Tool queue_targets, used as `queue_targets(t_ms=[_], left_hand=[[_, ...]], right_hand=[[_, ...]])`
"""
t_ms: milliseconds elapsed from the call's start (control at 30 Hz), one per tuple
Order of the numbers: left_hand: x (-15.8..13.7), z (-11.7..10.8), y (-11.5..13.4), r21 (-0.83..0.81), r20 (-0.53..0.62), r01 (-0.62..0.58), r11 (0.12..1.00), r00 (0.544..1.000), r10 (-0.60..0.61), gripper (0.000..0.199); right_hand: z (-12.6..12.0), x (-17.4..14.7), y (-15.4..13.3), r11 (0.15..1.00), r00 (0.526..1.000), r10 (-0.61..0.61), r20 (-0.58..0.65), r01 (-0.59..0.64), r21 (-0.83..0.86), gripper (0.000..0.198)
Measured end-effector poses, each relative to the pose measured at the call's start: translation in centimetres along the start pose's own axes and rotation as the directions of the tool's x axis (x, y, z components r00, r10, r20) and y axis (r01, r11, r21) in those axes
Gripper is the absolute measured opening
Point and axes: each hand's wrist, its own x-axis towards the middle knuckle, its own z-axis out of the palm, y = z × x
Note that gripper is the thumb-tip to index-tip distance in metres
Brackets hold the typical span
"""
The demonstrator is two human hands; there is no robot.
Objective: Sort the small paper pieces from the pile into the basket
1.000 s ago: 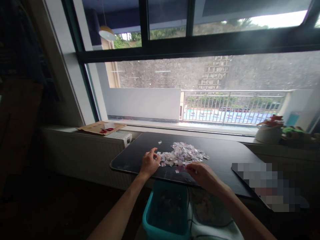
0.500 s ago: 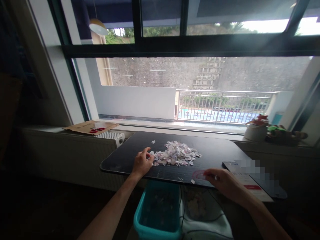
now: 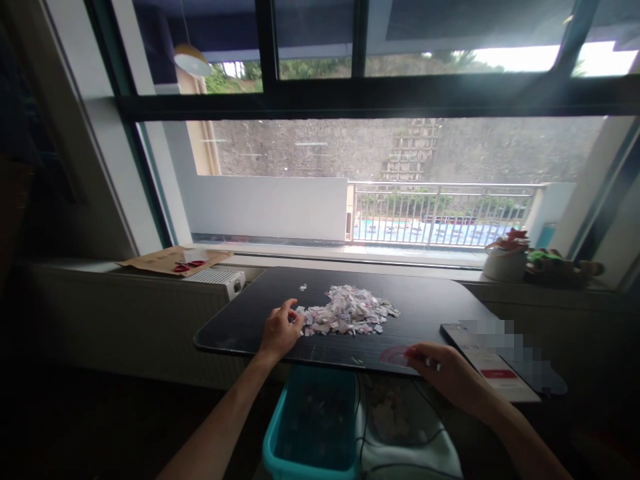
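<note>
A heap of small cut paper scraps lies spread on the dark tabletop. At its left edge is my left hand, fingers curved and apart, with nothing visible held in them. My right hand pinches a transparent pink protractor by its right end, low over the table's front edge. Just below that edge stands a turquoise bin, with dim scraps inside. A few loose scraps lie apart behind the heap.
A pale container with cables across it stands right of the bin. A printed booklet lies at the table's right. On the sill are red-handled scissors on brown paper and a white pot. A radiator is at left.
A white scrap beside the protractor at the table's front edge is no longer visible there. Both hands stay in nearly the same places; the view has shifted slightly.
</note>
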Motion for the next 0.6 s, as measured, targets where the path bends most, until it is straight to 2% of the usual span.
queue_targets(t_ms=[100,200,267,400,600], left_hand=[[0.0,-0.1,0.1,0.003,-0.005,0.005,1.0,1.0,-0.005,0.038],[0.0,-0.1,0.1,-0.004,-0.015,0.009,1.0,1.0,-0.009,0.038],[0.0,-0.1,0.1,-0.009,-0.014,0.008,1.0,1.0,-0.008,0.038],[0.0,0.0,0.0,-0.009,-0.013,0.004,1.0,1.0,-0.004,0.038],[0.0,0.0,0.0,0.001,-0.003,0.011,1.0,1.0,-0.011,0.038]], right_hand=[[0.2,1.9,0.8,0.999,0.992,0.015,-0.122,-0.019,-0.034,0.029],[1.0,3.6,1.9,0.992,0.964,0.098,-0.245,-0.113,-0.047,0.028],[1.6,4.0,2.4,0.992,0.964,0.104,-0.246,-0.119,-0.043,0.028],[1.9,3.4,2.2,0.998,0.985,0.058,-0.163,-0.059,-0.004,0.026],[1.6,2.8,0.8,0.992,0.978,0.116,-0.174,-0.122,-0.022,0.022]])
